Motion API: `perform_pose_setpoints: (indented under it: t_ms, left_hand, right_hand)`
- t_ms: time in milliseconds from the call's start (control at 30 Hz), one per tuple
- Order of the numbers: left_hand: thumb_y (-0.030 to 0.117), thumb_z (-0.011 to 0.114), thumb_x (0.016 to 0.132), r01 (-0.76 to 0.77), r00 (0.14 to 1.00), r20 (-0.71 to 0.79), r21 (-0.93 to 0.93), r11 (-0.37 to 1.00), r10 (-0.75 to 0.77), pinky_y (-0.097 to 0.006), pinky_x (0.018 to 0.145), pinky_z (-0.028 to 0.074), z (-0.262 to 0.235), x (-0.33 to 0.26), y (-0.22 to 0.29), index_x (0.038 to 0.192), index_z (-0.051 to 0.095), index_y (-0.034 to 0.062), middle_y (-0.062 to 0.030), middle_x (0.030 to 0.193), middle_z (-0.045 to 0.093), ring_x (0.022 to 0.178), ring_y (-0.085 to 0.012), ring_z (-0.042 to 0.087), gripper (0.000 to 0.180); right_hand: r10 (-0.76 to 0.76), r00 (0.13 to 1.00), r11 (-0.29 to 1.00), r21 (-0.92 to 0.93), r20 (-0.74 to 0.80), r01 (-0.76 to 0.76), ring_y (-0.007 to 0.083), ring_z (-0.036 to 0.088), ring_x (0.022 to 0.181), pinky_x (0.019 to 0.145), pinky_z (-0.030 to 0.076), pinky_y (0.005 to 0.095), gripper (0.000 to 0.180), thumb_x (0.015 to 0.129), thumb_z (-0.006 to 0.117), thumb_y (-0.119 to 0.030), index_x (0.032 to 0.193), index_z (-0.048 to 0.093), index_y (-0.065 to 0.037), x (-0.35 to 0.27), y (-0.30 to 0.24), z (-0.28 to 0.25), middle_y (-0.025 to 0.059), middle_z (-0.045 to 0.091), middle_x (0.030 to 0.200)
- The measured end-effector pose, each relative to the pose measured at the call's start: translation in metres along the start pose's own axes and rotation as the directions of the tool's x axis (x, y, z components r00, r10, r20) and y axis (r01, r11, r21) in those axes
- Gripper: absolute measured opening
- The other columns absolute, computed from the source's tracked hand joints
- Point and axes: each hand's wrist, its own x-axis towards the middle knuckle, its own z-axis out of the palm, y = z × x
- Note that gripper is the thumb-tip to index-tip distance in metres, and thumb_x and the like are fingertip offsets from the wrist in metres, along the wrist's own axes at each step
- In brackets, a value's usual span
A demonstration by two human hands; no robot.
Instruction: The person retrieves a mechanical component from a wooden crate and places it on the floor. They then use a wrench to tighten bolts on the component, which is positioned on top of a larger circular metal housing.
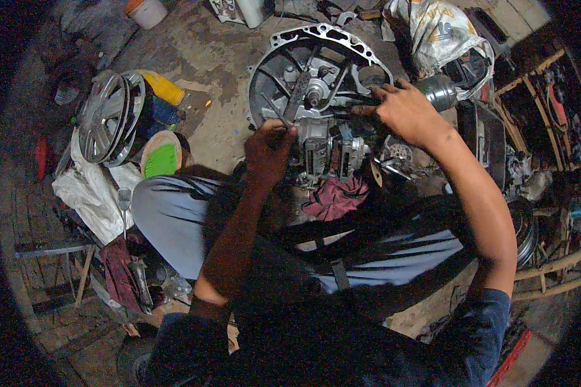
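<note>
A round metal gearbox housing (263, 63) with a pierced rim lies on the ground in front of my crossed legs. My left hand (270, 149), in shadow, is closed at its near left edge. A thin metal rod (269, 103) sticks up out of its fingers. Beside it a dark flat bar (298, 92) slants across the housing, its lower end close to my left thumb. My right hand (407, 115) reaches over the housing's right side with fingers bent; what they grip is hidden. Smaller metal parts (313, 155) and a dark red cloth (337, 198) lie nearer me.
Stacked wheel covers (103, 119), a yellow item (161, 87) and a green oval piece (160, 159) lie at left. A shiny metal cylinder (438, 93) stands beside my right hand, near a white sack (432, 32). A wooden rack (536, 103) stands at far right; a white bucket (147, 13), far left.
</note>
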Motion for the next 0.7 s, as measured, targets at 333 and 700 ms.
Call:
perform_pose_setpoints:
  t_ms: [333, 700]
  left_hand:
    - [0.029, 0.070, 0.091, 0.036, 0.999, -0.026, 0.094, 0.995, -0.033, -0.032, 0.072, 0.051, 0.014, 0.002, -0.020, 0.094, 0.063, 0.0052, -0.0081, 0.082, 0.068, 0.076, -0.0179, 0.065, 0.025]
    - [0.020, 0.057, 0.099, -0.269, 0.937, -0.206, 0.089, 0.959, 0.282, -0.036, 0.078, 0.048, 0.061, -0.008, -0.061, 0.093, 0.060, 0.0043, -0.0086, 0.090, 0.064, 0.085, -0.0205, 0.061, 0.017]
  right_hand:
    - [-0.021, 1.000, 1.000, -0.016, 0.022, 0.021, 0.0272, 0.060, 0.116, 0.102, 0.044, 0.0450, 0.054, 0.091, 0.046, -0.012, 0.137, 0.052, -0.039, -0.013, -0.005, 0.003, 0.0125, 0.059, 0.126]
    - [-0.004, 1.000, 0.999, 0.045, 0.012, 0.003, 0.0275, 0.058, 0.119, 0.105, 0.041, 0.0461, 0.054, 0.090, 0.047, -0.010, 0.139, 0.052, -0.032, -0.011, -0.008, -0.010, 0.0140, 0.061, 0.124]
